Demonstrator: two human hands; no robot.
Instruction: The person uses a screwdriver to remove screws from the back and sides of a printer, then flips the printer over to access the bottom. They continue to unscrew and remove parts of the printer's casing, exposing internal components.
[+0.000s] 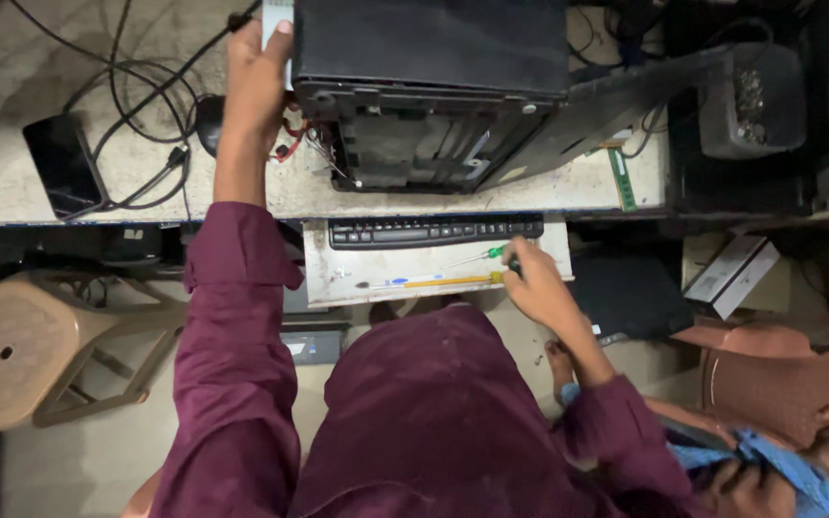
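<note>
A worn, pale surface (11, 197) carries an opened computer case and loose cables

On it lie the black case (429, 91), a dark phone (61, 165), tangled black cables (136, 115) and a green memory stick (622, 179); the pull-out tray (338, 278) below holds a black keyboard (434, 231), a green-handled screwdriver (477, 256), a yellow pencil (448, 281) and a pen (390, 283)

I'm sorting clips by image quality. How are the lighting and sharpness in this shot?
Head view: the desk is lit evenly, with no strong glare; the open computer case and the top right corner fall into dark shadow; the left hand and right hand look slightly soft.
</note>
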